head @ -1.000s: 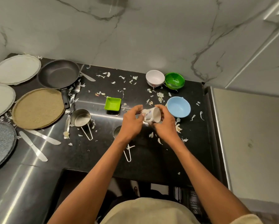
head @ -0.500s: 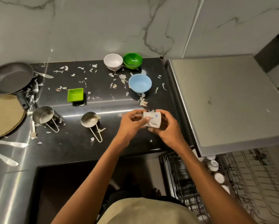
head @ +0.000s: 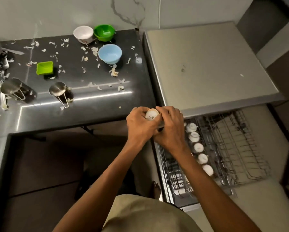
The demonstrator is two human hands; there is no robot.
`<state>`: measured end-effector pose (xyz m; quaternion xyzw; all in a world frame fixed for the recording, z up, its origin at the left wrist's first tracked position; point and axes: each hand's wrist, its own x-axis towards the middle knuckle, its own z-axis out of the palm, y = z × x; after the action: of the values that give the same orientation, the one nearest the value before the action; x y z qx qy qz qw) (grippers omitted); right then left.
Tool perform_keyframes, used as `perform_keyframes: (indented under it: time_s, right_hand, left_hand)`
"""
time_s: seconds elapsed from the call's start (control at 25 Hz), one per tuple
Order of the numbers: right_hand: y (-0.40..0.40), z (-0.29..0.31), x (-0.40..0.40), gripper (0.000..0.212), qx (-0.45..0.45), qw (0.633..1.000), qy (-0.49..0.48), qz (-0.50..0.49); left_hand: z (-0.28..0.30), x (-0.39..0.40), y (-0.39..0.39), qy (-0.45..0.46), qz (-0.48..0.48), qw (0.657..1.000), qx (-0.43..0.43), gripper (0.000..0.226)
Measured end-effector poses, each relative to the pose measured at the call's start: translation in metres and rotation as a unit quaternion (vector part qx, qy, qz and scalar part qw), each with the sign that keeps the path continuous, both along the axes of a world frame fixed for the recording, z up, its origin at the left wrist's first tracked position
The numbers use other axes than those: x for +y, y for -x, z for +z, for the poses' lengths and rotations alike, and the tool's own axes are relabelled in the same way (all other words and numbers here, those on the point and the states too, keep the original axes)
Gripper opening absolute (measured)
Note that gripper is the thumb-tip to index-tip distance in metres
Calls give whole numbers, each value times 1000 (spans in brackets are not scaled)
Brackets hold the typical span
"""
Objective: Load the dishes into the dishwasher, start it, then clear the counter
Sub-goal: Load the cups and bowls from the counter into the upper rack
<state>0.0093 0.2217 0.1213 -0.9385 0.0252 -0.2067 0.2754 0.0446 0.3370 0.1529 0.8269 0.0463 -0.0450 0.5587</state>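
The white cup [head: 151,114] is upturned, its base showing dark printed lettering. The left hand [head: 140,125] and right hand [head: 170,128] both curl around it, at the counter [head: 93,104] edge beside the open dishwasher rack [head: 232,148], where 5 white cups [head: 198,147] sit in a row.

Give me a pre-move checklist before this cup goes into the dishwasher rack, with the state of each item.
1. Cup held securely: ok, left hand and right hand both grip it.
2. Cup turned base up: ok, its printed underside faces the camera.
3. Rack pulled out: ok.
4. Free space in rack: ok, the wires right of the row of white cups are bare.
5. Cup empty: cannot tell, inside hidden.
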Motion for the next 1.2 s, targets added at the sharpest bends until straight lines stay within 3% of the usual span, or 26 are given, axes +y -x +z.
perform_keyframes:
  time_s: [0.2, 0.52, 0.68, 0.84, 1.2]
  right_hand:
    - [69, -21, -51, 52, 46, 996, -71, -20]
    - [124, -43, -84, 54, 119, 961, -241, -69]
    - [141, -42, -87, 56, 154, 953, -230, -120]
    - [148, -46, -107, 51, 206, 941, -251, -93]
    - [160, -74, -160, 26, 209, 959, -160, -103]
  left_hand:
    - [-28, -36, 63, 15, -76, 997, 27, 30]
    - [-79, -53, 105, 85, -233, 964, 92, 58]
    - [-95, -57, 104, 107, -267, 953, 100, 61]
    - [-115, -62, 109, 136, -260, 947, 132, 64]
    - [-137, -101, 118, 164, -250, 938, 176, 56]
